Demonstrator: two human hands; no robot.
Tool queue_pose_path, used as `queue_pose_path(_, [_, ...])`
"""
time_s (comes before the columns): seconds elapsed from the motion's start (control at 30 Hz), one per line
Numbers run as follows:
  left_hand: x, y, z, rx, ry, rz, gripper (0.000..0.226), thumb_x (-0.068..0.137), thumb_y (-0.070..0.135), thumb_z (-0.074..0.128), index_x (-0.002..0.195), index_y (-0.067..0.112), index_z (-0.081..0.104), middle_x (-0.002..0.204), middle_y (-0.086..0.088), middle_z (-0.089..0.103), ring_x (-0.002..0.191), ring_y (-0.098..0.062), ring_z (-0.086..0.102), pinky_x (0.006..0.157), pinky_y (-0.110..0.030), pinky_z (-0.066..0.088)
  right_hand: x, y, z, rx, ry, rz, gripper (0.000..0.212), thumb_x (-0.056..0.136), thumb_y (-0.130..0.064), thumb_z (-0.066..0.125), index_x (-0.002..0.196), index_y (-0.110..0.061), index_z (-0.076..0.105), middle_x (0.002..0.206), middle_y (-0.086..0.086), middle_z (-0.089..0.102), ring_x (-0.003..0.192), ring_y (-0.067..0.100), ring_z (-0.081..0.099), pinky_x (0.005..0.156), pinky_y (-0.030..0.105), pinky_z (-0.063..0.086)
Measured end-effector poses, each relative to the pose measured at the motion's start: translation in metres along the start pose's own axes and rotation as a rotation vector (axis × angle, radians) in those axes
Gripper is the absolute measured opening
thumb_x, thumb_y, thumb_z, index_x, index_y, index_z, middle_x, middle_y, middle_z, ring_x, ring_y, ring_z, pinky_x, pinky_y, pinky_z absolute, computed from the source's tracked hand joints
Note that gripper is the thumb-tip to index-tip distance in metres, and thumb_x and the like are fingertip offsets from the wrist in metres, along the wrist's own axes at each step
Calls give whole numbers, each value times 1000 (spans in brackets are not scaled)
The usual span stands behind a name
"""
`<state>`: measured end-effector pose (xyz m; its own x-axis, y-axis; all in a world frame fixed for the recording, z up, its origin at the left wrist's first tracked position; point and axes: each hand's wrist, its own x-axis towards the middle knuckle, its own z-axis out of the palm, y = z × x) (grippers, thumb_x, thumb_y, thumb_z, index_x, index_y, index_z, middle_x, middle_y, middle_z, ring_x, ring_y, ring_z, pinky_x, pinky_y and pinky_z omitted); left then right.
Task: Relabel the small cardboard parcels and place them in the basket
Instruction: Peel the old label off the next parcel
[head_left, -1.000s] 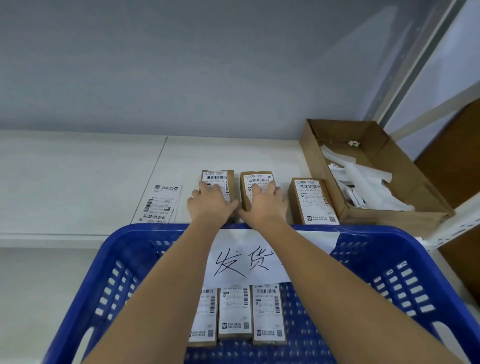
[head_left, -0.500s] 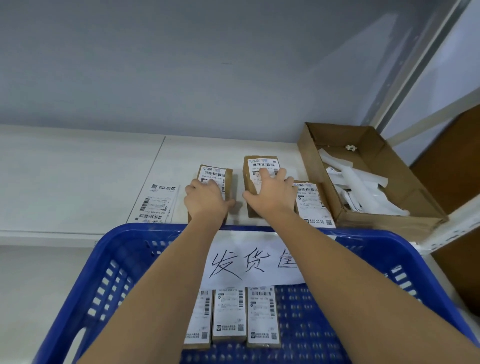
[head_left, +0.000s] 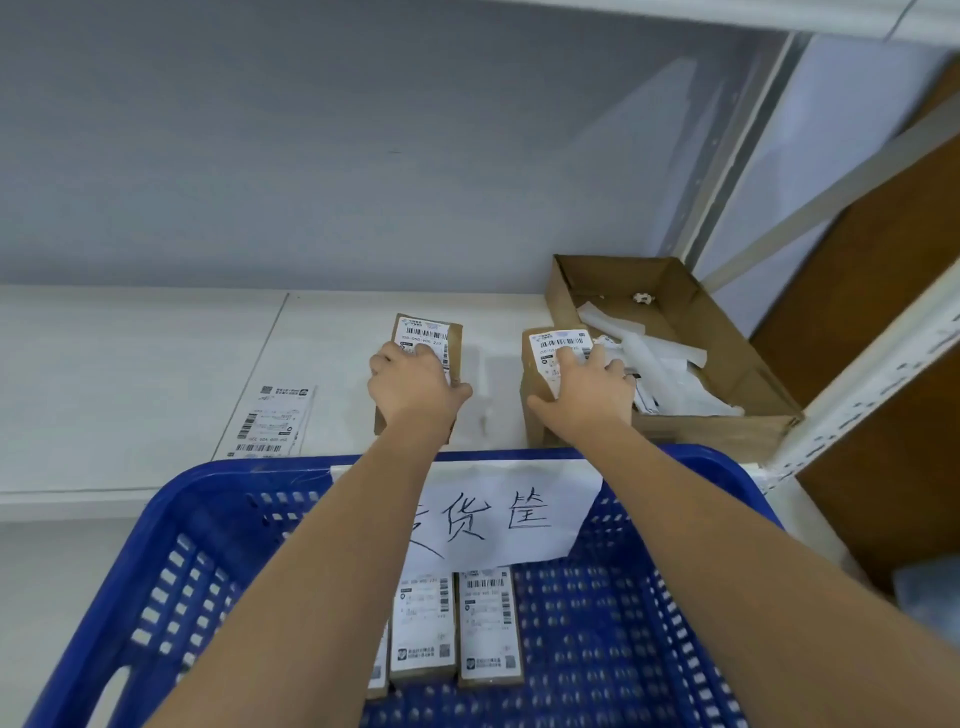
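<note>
Brown parcels (head_left: 452, 343) with white barcoded labels; blue perforated basket (head_left: 649, 597).

We have a single wide-angle view from the person's head, facing forward and down. It sits close above the blue perforated plastic basket (head_left: 171, 525) at the bottom edge, looks across the white shelf board (head_left: 130, 364), and reaches the pale grey back wall (head_left: 363, 130).

Bare shelf (head_left: 130, 364) lies left of the label sheet (head_left: 272, 423). The open carton (head_left: 727, 431) blocks the right; basket rim (head_left: 249, 467) fronts the shelf.
</note>
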<state>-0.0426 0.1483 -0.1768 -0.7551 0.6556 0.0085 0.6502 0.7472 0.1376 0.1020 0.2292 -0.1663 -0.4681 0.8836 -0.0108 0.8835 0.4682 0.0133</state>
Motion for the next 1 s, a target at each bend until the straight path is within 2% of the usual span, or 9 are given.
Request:
queue_pose_path(0.2, [-5, 11, -5, 16, -8, 32, 62, 85, 57, 55, 126, 12, 47, 127, -17, 42, 114, -30, 44, 72, -32, 36, -2, 0, 7, -6, -38, 30, 64, 89, -57, 48, 137, -19, 30, 140, 18, 31, 126, 37, 37, 103, 46, 33])
queue_pose_path(0.3, [-10, 12, -10, -1, 19, 56, 60, 85, 56, 56, 124, 11, 49, 124, -16, 44, 112, -29, 45, 70, -32, 35, -3, -4, 8, -60, -30, 19, 64, 91, -56, 44, 139, -16, 30, 150, 23, 23, 139, 41, 21, 112, 51, 23])
queue_pose_path(0.37, [-13, 10, -16, -14, 75, 99, 58, 84, 56, 55, 120, 11, 51, 119, -14, 46, 107, -28, 46, 67, -32, 35, -6, -7, 5, -116, 72, -70, 61, 95, -51, 40, 142, -12, 31, 154, 23, 16, 144, 39, 10, 115, 50, 15])
queue_pose_path(0.47, [-18, 4, -26, 16, 166, 196, 57, 82, 56, 56, 117, 12, 52, 115, -12, 47, 104, -27, 46, 64, -32, 34, -14, -18, -3, -99, 244, -316, 49, 98, -32, 35, 138, -5, 37, 151, 21, 23, 142, 34, 19, 113, 44, 21])
queue_pose_path(0.53, [-22, 0, -34, 13, 190, 218, 58, 81, 57, 57, 117, 13, 52, 115, -12, 47, 103, -27, 46, 64, -32, 34, -21, -28, -10, 33, 259, -364, 42, 99, -24, 35, 136, -5, 40, 147, 18, 31, 135, 31, 30, 106, 39, 30])
queue_pose_path(0.63, [-32, -5, -44, -30, 179, 202, 61, 81, 61, 56, 120, 14, 52, 116, -11, 47, 104, -27, 46, 65, -32, 33, -31, -41, -16, 281, 188, -296, 38, 100, -20, 33, 136, -8, 40, 139, 13, 39, 122, 28, 42, 92, 38, 39])
queue_pose_path(0.7, [-43, -9, -48, -68, 160, 196, 64, 81, 63, 55, 125, 17, 51, 117, -10, 46, 106, -27, 46, 66, -32, 34, -40, -44, -17, 429, 111, -270, 38, 101, -19, 32, 136, -9, 42, 134, 12, 46, 117, 28, 47, 92, 39, 41])
queue_pose_path(0.87, [-81, -32, -44, -127, 129, 202, 73, 80, 66, 56, 136, 21, 45, 122, -8, 45, 111, -26, 46, 73, -34, 42, -72, -45, -14, 1060, -117, -122, 37, 101, -15, 33, 135, -13, 50, 116, 3, 58, 100, 17, 55, 84, 28, 44])
queue_pose_path(1.0, [-112, -49, -38, -204, 83, 206, 74, 83, 66, 55, 141, 23, 41, 131, -9, 42, 118, -26, 43, 81, -36, 46, -111, -41, -10, 1220, -260, -90, 35, 102, -22, 38, 134, -20, 48, 114, 3, 61, 108, 26, 59, 94, 45, 50])
